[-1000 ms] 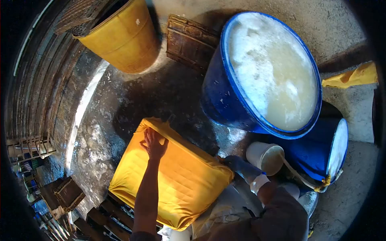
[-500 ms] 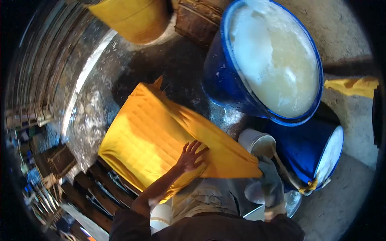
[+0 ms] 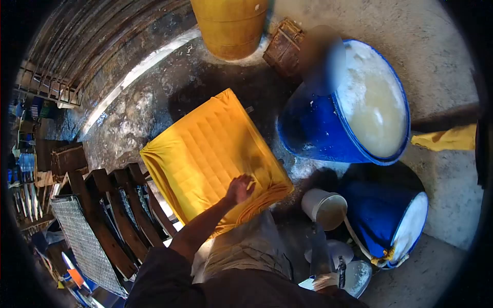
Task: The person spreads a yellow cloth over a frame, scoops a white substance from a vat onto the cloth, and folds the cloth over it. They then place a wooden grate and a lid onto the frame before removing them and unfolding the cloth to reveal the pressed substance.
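My left hand [image 3: 240, 189] lies on a yellow cloth [image 3: 203, 159], palm down with its fingers apart. The cloth covers the top of a box-shaped thing and hangs in folds over the near side. Rows of raised ridges show through it; what lies underneath is hidden. My right hand [image 3: 321, 252], in what looks like a grey glove, hangs low at the right, apart from the cloth. It is smeared, so its fingers do not show clearly. Nearest to it are a white bucket [image 3: 309, 201] and a pale round basin [image 3: 356, 280].
A large blue drum [image 3: 303, 126] holds cloudy, frothy liquid. Another blue drum [image 3: 372, 210] with a rope stands nearer, at the right. Dark curved wooden pieces [image 3: 110, 226] flank the left. Farther back are a yellow barrel [image 3: 231, 31] and a rusty box [image 3: 284, 46].
The cloth's right end, stretched out toward my right hand earlier, is now folded in at the block's near right edge. My right hand has come down toward my body. The view has shifted.
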`<state>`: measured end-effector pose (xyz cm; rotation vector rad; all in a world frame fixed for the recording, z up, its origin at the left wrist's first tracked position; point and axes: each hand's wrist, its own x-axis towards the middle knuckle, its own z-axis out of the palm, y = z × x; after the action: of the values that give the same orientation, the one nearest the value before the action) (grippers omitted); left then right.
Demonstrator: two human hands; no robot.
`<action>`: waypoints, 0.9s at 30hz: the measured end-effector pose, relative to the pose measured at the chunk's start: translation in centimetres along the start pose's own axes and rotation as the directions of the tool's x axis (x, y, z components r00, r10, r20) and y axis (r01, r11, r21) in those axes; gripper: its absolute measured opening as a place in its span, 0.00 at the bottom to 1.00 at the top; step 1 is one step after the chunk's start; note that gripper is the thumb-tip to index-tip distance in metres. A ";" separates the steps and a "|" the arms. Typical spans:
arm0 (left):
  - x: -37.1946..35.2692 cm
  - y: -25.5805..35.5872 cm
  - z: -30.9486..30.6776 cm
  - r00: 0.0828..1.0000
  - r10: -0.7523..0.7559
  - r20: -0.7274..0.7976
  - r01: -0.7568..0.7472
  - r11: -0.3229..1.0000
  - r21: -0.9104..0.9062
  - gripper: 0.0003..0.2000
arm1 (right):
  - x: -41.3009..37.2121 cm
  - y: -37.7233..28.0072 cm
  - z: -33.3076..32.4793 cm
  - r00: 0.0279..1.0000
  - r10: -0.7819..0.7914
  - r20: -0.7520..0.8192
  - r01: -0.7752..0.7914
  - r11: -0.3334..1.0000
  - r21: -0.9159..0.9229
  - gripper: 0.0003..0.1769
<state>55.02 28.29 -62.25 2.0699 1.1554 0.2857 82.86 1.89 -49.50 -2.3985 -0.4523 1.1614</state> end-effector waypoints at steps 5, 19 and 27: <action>-9.9 -2.3 -3.0 0.896 -0.203 0.394 0.177 0.979 0.102 0.13 | -2.7 5.8 3.9 0.974 -0.225 -0.030 0.221 0.970 -0.103 0.26; -22.6 -4.8 -4.1 0.987 -0.055 0.150 0.044 0.996 0.079 0.18 | 6.9 1.6 21.2 0.983 -0.184 -0.028 0.185 0.951 0.248 0.14; -20.0 -3.2 -4.9 0.975 0.075 0.209 -0.109 0.981 0.158 0.21 | -6.6 2.3 4.6 0.866 -0.339 0.368 -0.323 0.183 0.929 0.19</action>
<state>39.06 15.57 -57.96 2.2453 0.9910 0.0193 75.46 -2.08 -48.92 -0.8529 0.1991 1.4216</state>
